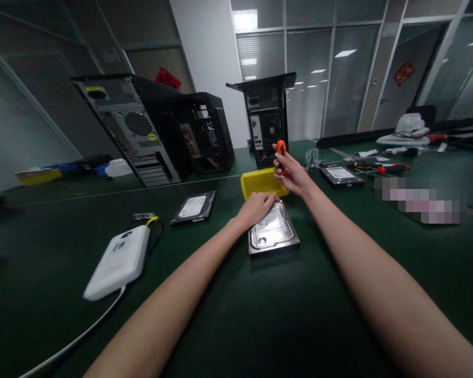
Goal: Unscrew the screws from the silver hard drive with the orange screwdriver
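- The hard drive (274,236) lies flat on the green desk (260,325), straight ahead of me between my forearms, with its shiny metal lid facing up.
- Its long axis runs away from me: one short end faces me and the other points at the yellow tray (256,185) just beyond it.
- My left hand (256,207) is curled palm-down over the drive's far left corner and presses on it.
- My right hand (294,176) is closed around an orange-handled screwdriver (281,148) above the drive's far right corner. The handle is up and roughly vertical. The hand hides the shaft and tip, so I cannot tell whether the tip sits in a screw.
- To my eye this is work on a screw at that far corner. It goes best with the driver plumb over the screw head, firm downward pressure, and my left hand pinning the case so it cannot spin or slide.
- Left of the drive lie a second bare drive (194,207) and, nearer me, a white box (120,260) with a cable.
- Right of the tray lies another drive (341,176), with more screwdrivers (382,168) beside it.
- Well beyond the drive, opened computer towers (268,118) stand on the desk.
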Action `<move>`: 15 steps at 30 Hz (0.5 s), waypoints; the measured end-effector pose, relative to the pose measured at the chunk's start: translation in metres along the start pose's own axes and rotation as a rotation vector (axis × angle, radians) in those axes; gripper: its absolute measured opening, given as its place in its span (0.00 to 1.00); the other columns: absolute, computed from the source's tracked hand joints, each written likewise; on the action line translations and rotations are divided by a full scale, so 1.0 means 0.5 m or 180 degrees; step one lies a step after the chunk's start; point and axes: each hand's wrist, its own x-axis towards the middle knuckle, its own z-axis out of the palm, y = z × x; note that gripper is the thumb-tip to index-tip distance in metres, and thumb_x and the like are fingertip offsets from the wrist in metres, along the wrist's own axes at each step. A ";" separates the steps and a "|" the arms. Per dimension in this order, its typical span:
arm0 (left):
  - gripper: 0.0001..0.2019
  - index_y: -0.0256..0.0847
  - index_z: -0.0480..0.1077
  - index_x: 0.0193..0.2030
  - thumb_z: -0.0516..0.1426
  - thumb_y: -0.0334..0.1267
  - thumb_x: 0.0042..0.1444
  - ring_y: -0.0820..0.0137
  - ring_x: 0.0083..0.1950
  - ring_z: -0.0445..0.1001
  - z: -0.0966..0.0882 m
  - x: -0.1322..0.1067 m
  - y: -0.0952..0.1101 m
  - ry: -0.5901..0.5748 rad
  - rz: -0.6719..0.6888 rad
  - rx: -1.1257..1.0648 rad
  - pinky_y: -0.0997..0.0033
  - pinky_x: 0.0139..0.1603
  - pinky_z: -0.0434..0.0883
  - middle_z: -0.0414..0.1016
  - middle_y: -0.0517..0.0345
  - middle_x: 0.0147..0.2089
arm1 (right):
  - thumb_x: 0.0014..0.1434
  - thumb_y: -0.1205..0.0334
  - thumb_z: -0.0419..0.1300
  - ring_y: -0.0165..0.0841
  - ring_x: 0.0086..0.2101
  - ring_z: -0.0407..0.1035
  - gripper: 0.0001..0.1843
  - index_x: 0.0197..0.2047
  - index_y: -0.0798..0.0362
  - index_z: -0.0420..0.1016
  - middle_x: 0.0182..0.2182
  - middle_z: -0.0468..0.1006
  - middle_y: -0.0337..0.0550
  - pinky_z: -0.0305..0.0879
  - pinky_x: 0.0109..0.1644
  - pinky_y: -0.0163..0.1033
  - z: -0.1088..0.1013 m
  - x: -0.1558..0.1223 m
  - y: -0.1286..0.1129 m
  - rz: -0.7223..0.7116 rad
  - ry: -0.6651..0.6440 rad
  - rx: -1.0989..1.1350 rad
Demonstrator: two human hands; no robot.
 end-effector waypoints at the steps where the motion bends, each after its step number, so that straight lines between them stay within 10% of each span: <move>1: 0.23 0.37 0.78 0.43 0.42 0.42 0.66 0.65 0.44 0.77 0.000 0.000 0.000 0.0001 -0.0001 -0.0001 0.70 0.48 0.69 0.80 0.52 0.43 | 0.49 0.61 0.67 0.19 0.23 0.56 0.22 0.49 0.45 0.72 0.26 0.64 0.31 0.49 0.23 0.28 0.000 0.001 0.000 -0.0001 -0.0021 0.0011; 15: 0.24 0.38 0.78 0.43 0.42 0.44 0.65 0.65 0.44 0.77 -0.002 0.000 0.004 -0.0021 -0.0079 0.0061 0.70 0.48 0.68 0.80 0.52 0.43 | 0.49 0.61 0.66 0.20 0.23 0.56 0.21 0.48 0.46 0.72 0.26 0.64 0.31 0.49 0.23 0.28 0.002 -0.004 0.001 0.0048 0.0068 -0.0044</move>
